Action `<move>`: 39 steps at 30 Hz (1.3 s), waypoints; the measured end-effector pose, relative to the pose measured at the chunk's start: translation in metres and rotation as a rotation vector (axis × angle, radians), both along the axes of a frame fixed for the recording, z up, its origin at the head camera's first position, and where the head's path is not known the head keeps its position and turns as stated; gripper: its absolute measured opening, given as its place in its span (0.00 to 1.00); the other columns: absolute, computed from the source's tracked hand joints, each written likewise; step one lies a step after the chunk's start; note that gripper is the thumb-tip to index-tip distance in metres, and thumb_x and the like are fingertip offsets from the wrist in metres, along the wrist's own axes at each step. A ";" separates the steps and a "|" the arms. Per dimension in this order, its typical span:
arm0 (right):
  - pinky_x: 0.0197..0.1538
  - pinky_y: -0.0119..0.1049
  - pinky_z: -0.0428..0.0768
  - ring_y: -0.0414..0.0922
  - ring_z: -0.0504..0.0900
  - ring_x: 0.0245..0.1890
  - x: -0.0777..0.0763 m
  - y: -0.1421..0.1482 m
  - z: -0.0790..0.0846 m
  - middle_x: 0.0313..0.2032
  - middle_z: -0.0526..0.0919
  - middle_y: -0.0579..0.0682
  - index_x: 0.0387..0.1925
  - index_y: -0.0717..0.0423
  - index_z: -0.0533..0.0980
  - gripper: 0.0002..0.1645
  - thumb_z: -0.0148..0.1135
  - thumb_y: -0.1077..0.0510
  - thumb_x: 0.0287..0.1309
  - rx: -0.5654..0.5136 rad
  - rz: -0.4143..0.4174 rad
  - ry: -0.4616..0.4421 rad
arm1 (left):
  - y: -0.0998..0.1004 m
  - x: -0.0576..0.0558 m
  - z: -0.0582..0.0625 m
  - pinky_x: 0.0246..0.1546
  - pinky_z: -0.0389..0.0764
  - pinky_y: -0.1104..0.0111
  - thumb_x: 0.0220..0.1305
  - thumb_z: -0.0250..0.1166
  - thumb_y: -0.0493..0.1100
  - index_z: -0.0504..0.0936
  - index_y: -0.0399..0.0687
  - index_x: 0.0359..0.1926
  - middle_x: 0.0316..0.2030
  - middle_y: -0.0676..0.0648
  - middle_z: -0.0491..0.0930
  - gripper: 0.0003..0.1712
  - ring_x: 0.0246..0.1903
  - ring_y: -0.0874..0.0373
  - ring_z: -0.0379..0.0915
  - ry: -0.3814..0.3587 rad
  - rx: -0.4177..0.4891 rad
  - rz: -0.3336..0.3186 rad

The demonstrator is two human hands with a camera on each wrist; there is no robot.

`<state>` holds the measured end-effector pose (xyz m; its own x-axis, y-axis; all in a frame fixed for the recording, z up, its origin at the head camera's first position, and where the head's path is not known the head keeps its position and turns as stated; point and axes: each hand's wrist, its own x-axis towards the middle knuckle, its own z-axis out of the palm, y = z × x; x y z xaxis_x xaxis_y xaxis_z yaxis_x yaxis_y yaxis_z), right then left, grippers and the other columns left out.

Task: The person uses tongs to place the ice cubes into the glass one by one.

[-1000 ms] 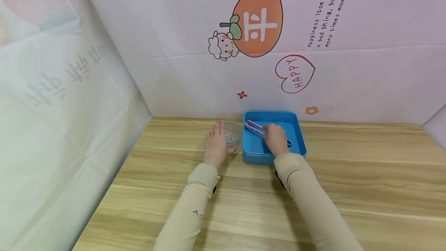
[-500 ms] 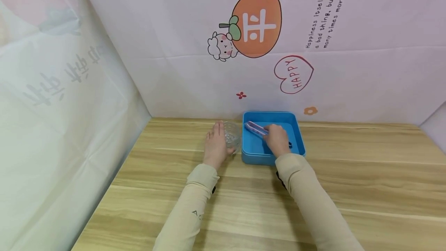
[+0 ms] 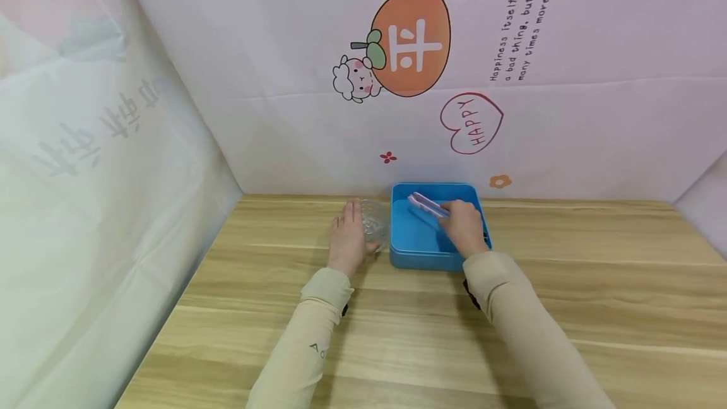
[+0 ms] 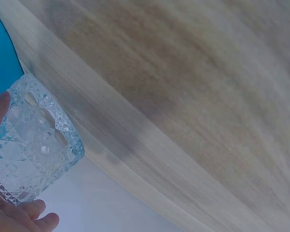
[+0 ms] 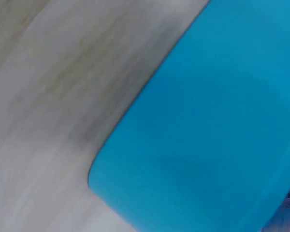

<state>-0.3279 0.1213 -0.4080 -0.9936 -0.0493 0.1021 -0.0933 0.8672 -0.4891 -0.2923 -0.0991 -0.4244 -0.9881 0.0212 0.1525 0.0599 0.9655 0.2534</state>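
My left hand (image 3: 348, 238) holds a clear cut-glass bowl (image 4: 43, 140) on the table, thumb on one side and fingers on the other. In the head view the bowl stands right beside the left wall of a blue square box (image 3: 423, 260). Over the box, my right hand (image 3: 464, 227) grips pink-and-white patterned tongs (image 3: 427, 204), their visible end pointing up and left. The rest of the tongs is hidden by the hand. A small black thing (image 3: 485, 237) shows just right of that hand. The right wrist view shows mainly the box's blue outer side (image 5: 193, 135).
The wood-grain table (image 3: 397, 339) runs back to a white printed sheet (image 3: 295, 137) that stands like a wall close behind the box and bowl. Another white sheet (image 3: 113, 219) closes the left side.
My right hand has shifted right with the tongs, whose visible end has come away from the box's left wall. My left hand stays at the bowl. The head view has turned slightly.
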 end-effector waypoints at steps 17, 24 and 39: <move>0.34 0.40 0.82 0.54 0.81 0.34 0.018 0.018 0.030 0.44 0.83 0.67 0.52 0.67 0.78 0.20 0.62 0.63 0.59 -0.039 0.081 0.085 | -0.001 -0.001 -0.001 0.71 0.60 0.55 0.48 0.74 0.56 0.47 0.38 0.73 0.72 0.38 0.55 0.62 0.69 0.45 0.58 -0.009 -0.018 -0.004; 0.25 0.30 0.74 0.50 0.80 0.30 0.032 0.003 0.042 0.44 0.84 0.65 0.54 0.63 0.78 0.21 0.63 0.61 0.59 -0.068 0.145 0.072 | 0.000 -0.001 -0.001 0.70 0.61 0.54 0.46 0.76 0.55 0.49 0.36 0.72 0.70 0.37 0.57 0.62 0.67 0.43 0.61 0.023 -0.011 -0.007; 0.34 0.38 0.84 0.52 0.85 0.38 0.050 -0.028 0.041 0.43 0.86 0.61 0.50 0.60 0.81 0.19 0.66 0.63 0.55 -0.064 0.233 0.075 | -0.002 0.000 0.000 0.69 0.62 0.55 0.47 0.75 0.57 0.49 0.36 0.73 0.71 0.37 0.57 0.62 0.67 0.43 0.63 0.012 -0.037 -0.009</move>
<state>-0.2782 0.0933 -0.3668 -0.9455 -0.2674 0.1857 -0.3255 0.7856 -0.5262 -0.2921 -0.1006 -0.4240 -0.9858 0.0364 0.1637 0.0719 0.9736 0.2167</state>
